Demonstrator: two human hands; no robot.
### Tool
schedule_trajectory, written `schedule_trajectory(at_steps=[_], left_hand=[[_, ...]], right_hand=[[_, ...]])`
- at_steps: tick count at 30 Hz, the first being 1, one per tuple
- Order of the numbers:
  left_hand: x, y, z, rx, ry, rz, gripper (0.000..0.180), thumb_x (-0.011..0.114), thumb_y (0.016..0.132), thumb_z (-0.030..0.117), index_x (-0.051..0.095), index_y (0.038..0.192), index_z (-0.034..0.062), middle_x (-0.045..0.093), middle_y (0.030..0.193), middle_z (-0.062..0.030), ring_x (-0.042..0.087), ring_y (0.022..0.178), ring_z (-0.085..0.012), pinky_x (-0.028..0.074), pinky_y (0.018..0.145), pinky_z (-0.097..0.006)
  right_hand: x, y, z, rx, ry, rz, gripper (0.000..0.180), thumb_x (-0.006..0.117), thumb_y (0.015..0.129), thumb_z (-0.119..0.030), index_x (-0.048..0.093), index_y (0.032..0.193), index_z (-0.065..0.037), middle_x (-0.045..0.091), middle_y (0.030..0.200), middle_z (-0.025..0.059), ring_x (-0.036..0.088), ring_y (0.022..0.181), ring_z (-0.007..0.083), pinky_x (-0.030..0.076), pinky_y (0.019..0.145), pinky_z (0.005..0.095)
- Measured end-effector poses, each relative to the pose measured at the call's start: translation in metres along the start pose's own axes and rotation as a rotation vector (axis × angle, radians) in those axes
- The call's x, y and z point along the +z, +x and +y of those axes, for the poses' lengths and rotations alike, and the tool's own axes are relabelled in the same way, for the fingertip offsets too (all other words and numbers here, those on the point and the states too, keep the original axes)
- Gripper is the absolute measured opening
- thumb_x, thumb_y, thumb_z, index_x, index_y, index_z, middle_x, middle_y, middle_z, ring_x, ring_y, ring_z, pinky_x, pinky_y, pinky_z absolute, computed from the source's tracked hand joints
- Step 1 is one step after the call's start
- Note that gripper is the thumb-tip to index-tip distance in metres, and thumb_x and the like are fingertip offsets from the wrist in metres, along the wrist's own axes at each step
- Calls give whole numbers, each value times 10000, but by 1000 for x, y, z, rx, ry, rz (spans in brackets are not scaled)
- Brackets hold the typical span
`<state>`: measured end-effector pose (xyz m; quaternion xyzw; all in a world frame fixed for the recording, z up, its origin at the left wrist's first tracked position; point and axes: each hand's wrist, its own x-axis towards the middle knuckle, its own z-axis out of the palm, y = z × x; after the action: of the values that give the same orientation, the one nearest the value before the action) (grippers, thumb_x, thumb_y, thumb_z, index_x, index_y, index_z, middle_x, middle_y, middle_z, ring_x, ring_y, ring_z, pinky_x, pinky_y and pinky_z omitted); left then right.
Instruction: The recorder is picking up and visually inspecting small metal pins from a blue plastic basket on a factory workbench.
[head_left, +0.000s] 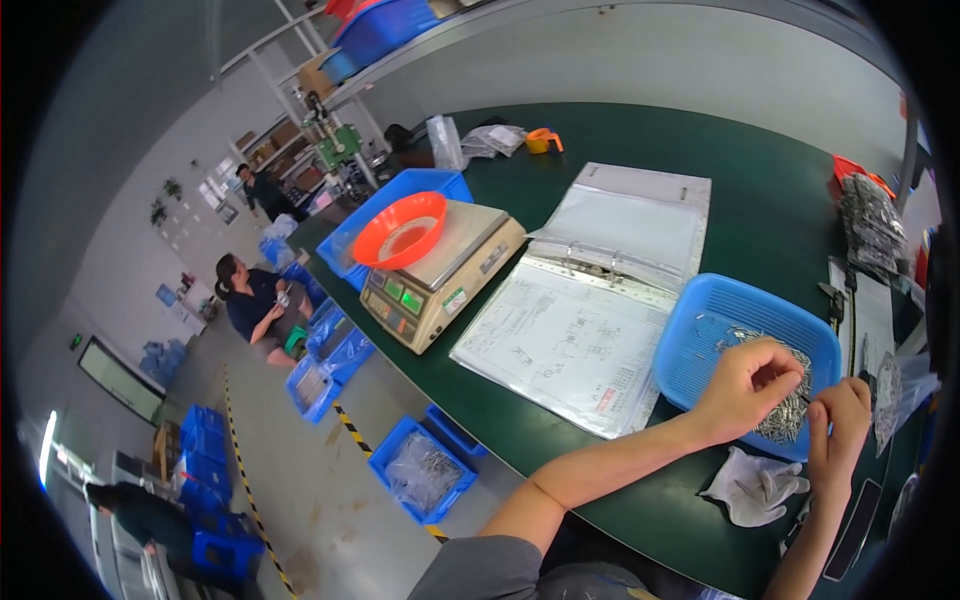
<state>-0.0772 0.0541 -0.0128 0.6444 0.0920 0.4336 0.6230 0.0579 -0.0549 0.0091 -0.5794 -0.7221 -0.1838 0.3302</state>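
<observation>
Both my hands are raised over a light blue basket [690, 320] on the green table, with many small silver metal pieces [780, 425] heaped in its near right part. The fingers of my left hand [745, 390] are curled toward the thumb; whatever they hold is too small or hidden to name. Close beside it, at the basket's right rim, my right hand [838, 430] is closed in a pinch, its contents also not discernible. A white glove [755, 487] lies crumpled at the near side of the basket.
Left of the basket lies an open ring binder [570, 330] with drawing sheets. Beyond it a scale [450, 270] carries an orange bowl [400, 232]. Calipers [832, 300] and bagged parts [870, 225] lie right. A phone [855, 530] is near my right forearm. Other people work at the left.
</observation>
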Motion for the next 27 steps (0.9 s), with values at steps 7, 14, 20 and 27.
schedule_trajectory(at_steps=[7, 14, 20, 27], left_hand=[[2, 1, -1, 32, 14, 22, 41, 607, 789, 39, 592, 819, 13, 563, 732, -5, 496, 615, -44, 408, 549, -190], [3, -1, 0, -6, -34, 1, 32, 604, 793, 41, 592, 812, 19, 567, 730, -7, 498, 619, -45, 408, 551, -188], [-2, 1, -10, -71, -50, -15, 90, 602, 813, 68, 611, 874, 2, 584, 760, -9, 517, 671, -52, 433, 582, -200], [-11, 8, 7, -265, -118, 18, 124, 614, 817, 86, 610, 904, -2, 613, 798, -42, 546, 675, -73, 438, 569, -187]], right_hand=[[1, -5, 7, 65, -44, 71, 109, 520, 787, -59, 466, 703, -17, 445, 647, 92, 426, 655, 271, 356, 655, 351], [3, -11, 4, 72, -65, 110, 167, 532, 805, -142, 478, 693, -31, 448, 634, 88, 432, 633, 263, 360, 690, 383], [2, -10, 12, 40, -112, 60, 135, 538, 791, -150, 524, 705, -47, 476, 605, 73, 473, 559, 267, 397, 739, 409], [-2, 6, 8, 97, -6, 98, 197, 712, 660, -196, 547, 709, -100, 547, 632, 7, 531, 538, 189, 426, 722, 358]])
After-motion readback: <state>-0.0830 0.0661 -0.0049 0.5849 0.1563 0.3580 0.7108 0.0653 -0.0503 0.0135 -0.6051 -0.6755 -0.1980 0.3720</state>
